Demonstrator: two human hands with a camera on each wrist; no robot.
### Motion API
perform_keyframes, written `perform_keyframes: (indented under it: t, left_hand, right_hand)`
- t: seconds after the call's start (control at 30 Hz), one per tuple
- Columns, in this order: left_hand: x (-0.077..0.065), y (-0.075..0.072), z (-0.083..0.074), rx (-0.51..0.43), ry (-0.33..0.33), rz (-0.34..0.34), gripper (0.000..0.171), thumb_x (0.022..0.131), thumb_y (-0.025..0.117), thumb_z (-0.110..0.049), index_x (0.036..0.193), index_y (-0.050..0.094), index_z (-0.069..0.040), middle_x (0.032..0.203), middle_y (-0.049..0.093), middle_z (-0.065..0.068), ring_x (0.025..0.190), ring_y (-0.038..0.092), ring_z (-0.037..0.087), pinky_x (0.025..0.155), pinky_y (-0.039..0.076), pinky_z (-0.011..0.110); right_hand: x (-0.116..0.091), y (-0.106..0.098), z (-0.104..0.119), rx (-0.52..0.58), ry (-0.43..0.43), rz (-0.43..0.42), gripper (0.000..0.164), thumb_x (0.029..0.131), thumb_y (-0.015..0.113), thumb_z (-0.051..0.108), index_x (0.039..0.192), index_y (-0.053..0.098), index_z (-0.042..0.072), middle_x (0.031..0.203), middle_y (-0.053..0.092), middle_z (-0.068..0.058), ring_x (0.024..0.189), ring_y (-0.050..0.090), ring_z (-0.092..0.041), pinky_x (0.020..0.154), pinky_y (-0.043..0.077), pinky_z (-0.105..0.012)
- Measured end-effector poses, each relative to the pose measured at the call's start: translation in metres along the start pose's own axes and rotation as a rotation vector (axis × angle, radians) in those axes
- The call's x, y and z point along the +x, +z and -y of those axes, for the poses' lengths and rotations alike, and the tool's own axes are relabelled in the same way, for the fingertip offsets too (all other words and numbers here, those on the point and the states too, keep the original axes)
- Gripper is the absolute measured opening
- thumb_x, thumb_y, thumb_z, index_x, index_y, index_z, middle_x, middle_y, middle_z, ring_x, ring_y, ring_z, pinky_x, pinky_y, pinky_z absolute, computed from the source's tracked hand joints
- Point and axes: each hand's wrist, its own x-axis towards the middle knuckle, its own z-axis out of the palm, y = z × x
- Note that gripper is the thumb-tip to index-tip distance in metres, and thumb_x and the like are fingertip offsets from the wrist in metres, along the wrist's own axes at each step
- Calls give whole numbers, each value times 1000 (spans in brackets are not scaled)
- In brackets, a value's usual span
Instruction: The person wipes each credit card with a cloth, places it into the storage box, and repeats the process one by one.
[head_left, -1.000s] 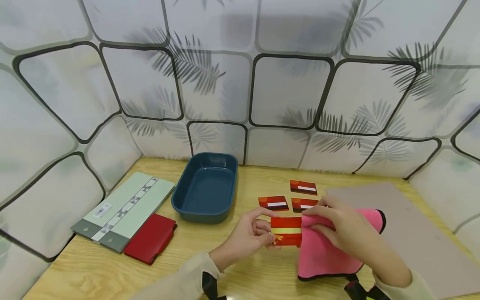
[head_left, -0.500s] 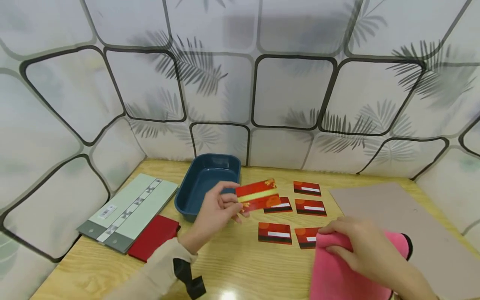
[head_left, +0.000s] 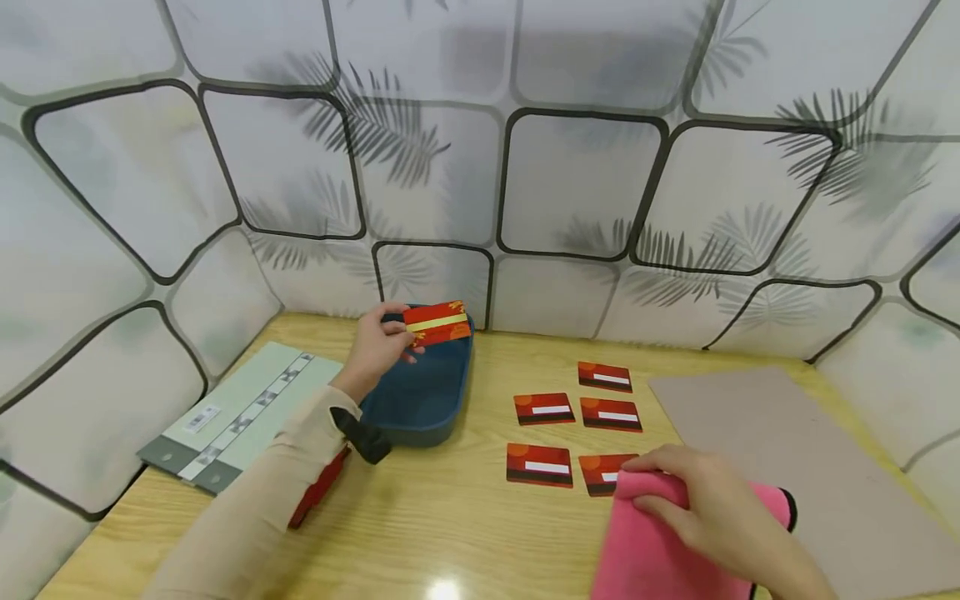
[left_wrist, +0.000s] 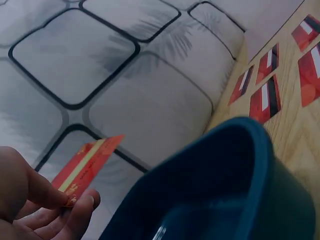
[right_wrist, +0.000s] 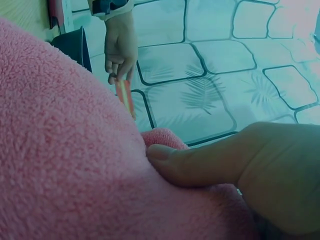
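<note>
My left hand (head_left: 377, 348) pinches a red card (head_left: 437, 323) with a yellow stripe by its left end, above the dark blue plastic tray (head_left: 420, 433). In the left wrist view the same card (left_wrist: 87, 165) sits between thumb and fingers, beside the tray's rim (left_wrist: 250, 130). My right hand (head_left: 708, 504) grips a folded pink cloth (head_left: 645, 550) with black edging, low at the front right. The thumb presses into its fluffy surface (right_wrist: 75, 125) in the right wrist view. The cloth's upper corner overlaps one of several red cards (head_left: 540, 464) lying face down with dark and white stripes.
A pale green folder (head_left: 247, 408) lies at the left, partly behind my left sleeve. A dark red wallet-like case (head_left: 318, 492) shows beside that forearm. At the right lies a flat greyish-beige board (head_left: 795, 450). A patterned fabric wall (head_left: 585, 183) closes off the table's back.
My left hand has drawn the card away from the cloth and carried it left and back over the tray. The right hand and cloth have shifted toward the front, uncovering more red cards.
</note>
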Motion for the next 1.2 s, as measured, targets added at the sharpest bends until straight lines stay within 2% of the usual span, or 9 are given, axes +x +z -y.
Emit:
perform_keyframes:
  t: [0.1, 0.23, 0.3, 0.4, 0.5, 0.7, 0.87, 1.03, 1.2]
  left_hand:
    - [9, -7, 10, 88, -20, 0, 45, 93, 46, 10, 137, 40, 3, 93, 58, 15, 67, 68, 19, 58, 58, 30]
    - [18, -13, 13, 215, -21, 3, 49, 90, 41, 14, 138, 40, 4, 88, 54, 14, 73, 68, 30, 62, 59, 37]
    - [23, -14, 12, 252, -45, 27, 51, 89, 41, 15, 138, 40, 4, 86, 51, 13, 77, 68, 35, 66, 59, 41]
    - [29, -14, 11, 260, -113, 87, 51, 90, 42, 14, 140, 38, 4, 89, 49, 11, 75, 68, 32, 74, 59, 45]
    - [33, -9, 12, 254, -146, 123, 51, 92, 44, 13, 142, 38, 4, 98, 49, 17, 67, 66, 22, 75, 59, 46]
    - [40, 3, 16, 325, -148, 114, 53, 91, 47, 11, 142, 41, 0, 118, 54, 25, 59, 61, 14, 72, 59, 44]
    - [43, 8, 19, 333, -164, 125, 54, 92, 46, 10, 144, 36, 1, 125, 53, 28, 67, 65, 21, 76, 59, 45]
    - [40, 8, 22, 289, -173, 143, 52, 96, 46, 4, 145, 27, 5, 131, 50, 32, 90, 67, 36, 80, 58, 42]
    - [38, 3, 19, 329, -156, 158, 46, 101, 46, -8, 142, 31, 6, 131, 51, 30, 101, 64, 39, 88, 55, 45]
  right_hand:
    - [-1, 2, -1, 4, -2, -2, 38, 64, 88, 18, 96, 71, 30, 92, 67, 20, 85, 62, -2, 76, 49, -16]
    - [-2, 3, -7, 65, -31, -6, 40, 64, 88, 14, 97, 70, 29, 92, 67, 18, 85, 61, -2, 79, 41, -5]
    - [-3, 2, -10, 91, -31, 0, 40, 65, 88, 14, 98, 70, 29, 93, 67, 18, 85, 61, -1, 80, 39, -2]
    - [-2, 1, -12, 87, -21, 20, 39, 67, 87, 15, 99, 69, 30, 93, 66, 19, 86, 61, -1, 79, 42, -6]
    - [-2, 0, -13, 82, -11, 39, 38, 68, 86, 18, 100, 69, 31, 94, 66, 20, 86, 60, 0, 78, 45, -11]
    - [-4, 1, -13, 100, -22, 41, 39, 69, 86, 16, 100, 69, 31, 93, 66, 22, 86, 60, 0, 77, 45, -11]
    - [-6, 3, -16, 104, -18, 42, 38, 69, 86, 17, 101, 70, 30, 93, 66, 21, 86, 60, 0, 78, 44, -10]
    - [-9, 4, -22, 101, -32, 43, 38, 68, 86, 16, 100, 71, 27, 93, 66, 19, 85, 60, 0, 78, 41, -6]
    - [-10, 1, -27, 105, -40, 63, 37, 69, 85, 16, 101, 70, 28, 94, 65, 19, 86, 59, 1, 78, 41, -6]
